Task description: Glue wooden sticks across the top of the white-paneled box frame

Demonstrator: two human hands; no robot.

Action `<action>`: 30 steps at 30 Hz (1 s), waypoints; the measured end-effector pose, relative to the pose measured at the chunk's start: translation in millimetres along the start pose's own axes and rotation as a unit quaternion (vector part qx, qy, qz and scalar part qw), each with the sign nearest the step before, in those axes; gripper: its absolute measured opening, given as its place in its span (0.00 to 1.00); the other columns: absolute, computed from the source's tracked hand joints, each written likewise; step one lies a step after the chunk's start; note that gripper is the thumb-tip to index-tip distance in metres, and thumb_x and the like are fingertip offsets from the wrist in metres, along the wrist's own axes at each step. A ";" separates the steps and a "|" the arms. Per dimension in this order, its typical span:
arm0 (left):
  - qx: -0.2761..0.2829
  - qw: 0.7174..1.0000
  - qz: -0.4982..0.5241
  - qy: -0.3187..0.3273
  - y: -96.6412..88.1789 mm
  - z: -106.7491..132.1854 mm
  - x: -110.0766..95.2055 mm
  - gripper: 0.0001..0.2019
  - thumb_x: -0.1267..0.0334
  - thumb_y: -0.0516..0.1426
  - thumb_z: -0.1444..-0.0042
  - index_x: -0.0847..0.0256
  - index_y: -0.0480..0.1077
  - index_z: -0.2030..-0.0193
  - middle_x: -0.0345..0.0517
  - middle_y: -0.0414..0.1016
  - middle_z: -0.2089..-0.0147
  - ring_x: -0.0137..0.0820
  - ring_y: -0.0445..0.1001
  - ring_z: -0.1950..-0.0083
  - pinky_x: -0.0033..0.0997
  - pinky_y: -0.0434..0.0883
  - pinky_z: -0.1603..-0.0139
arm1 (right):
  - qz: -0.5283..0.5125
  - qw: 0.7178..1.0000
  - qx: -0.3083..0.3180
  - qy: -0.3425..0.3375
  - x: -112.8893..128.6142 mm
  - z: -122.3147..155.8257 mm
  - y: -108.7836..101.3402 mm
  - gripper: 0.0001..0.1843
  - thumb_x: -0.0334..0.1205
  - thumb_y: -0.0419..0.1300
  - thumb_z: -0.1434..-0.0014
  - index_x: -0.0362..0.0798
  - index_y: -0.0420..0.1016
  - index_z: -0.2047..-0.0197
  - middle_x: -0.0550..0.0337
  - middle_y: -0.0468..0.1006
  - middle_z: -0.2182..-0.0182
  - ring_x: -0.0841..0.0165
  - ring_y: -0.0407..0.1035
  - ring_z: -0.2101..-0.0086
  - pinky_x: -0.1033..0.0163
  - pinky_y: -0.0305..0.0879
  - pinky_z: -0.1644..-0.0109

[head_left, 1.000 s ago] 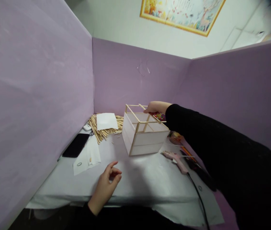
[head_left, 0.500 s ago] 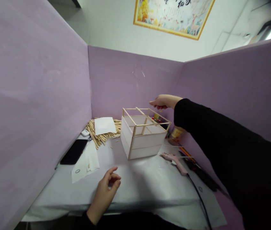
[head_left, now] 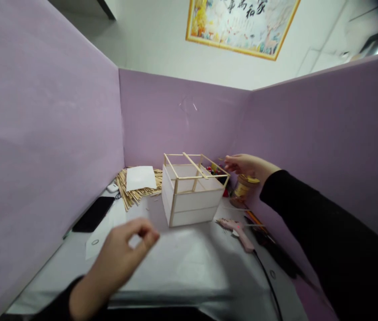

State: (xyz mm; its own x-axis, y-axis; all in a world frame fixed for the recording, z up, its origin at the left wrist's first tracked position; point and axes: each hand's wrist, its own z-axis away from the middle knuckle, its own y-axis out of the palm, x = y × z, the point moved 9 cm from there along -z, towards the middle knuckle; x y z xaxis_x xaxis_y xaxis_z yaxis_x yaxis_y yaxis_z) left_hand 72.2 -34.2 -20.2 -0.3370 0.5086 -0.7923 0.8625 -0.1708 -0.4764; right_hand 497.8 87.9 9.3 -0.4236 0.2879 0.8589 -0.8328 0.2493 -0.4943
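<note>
A small box (head_left: pixel 192 203) with white panels and a frame of thin wooden sticks stands on the white-covered table (head_left: pixel 189 263), near the back. My right hand (head_left: pixel 246 164) hovers just right of the box's top rim, fingers pinched on what looks like a thin wooden stick (head_left: pixel 221 159). My left hand (head_left: pixel 125 252) is raised above the table's front, blurred, with fingers loosely curled and nothing in them.
A pile of wooden sticks (head_left: pixel 132 192) with a white sheet (head_left: pixel 140 177) on it lies back left, beside a black phone (head_left: pixel 92 214). A pink glue gun (head_left: pixel 237 228) with a black cable and a yellow-lidded jar (head_left: pixel 242 187) sit at the right. Purple partitions enclose three sides.
My right hand left the box's top frame, rose, then dropped to the right of the rim. My left hand lifted off the table toward the camera. The view tilted slightly.
</note>
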 end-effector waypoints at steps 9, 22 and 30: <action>-0.024 0.922 0.335 -0.191 33.6 -173.0 63.9 0.07 0.66 0.63 0.43 0.63 0.69 0.62 0.52 0.77 0.59 0.30 0.78 0.62 0.31 0.73 0.58 | -0.150 0.987 0.053 -0.038 0.6 -19.3 38.8 0.24 0.52 0.34 0.26 0.50 0.65 0.47 0.55 0.77 0.69 0.66 0.74 0.71 0.62 0.70 0.64; -0.027 0.929 0.334 -0.159 30.6 -210.1 47.5 0.08 0.77 0.62 0.45 0.66 0.67 0.66 0.45 0.76 0.71 0.22 0.73 0.72 0.24 0.71 0.65 | -0.161 0.982 0.062 -0.079 16.6 4.6 41.3 0.03 0.31 0.57 0.36 0.47 0.71 0.62 0.57 0.77 0.71 0.69 0.73 0.70 0.64 0.71 0.61; 0.044 0.955 0.286 -0.073 -25.2 -185.4 -21.7 0.07 0.64 0.63 0.41 0.65 0.70 0.64 0.48 0.78 0.67 0.26 0.74 0.69 0.25 0.71 0.68 | -0.083 0.980 0.044 -0.178 71.9 80.1 8.9 0.06 0.39 0.56 0.35 0.49 0.73 0.60 0.49 0.79 0.61 0.63 0.75 0.61 0.61 0.74 0.58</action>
State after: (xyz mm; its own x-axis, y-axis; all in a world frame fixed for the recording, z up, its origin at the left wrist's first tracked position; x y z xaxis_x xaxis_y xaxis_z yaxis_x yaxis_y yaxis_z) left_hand 127.9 115.5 79.7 0.1246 0.1898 -0.9739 0.8879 -0.4593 0.0241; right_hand 431.3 36.7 77.4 -0.3637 -0.0945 0.9267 -0.9216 0.1810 -0.3433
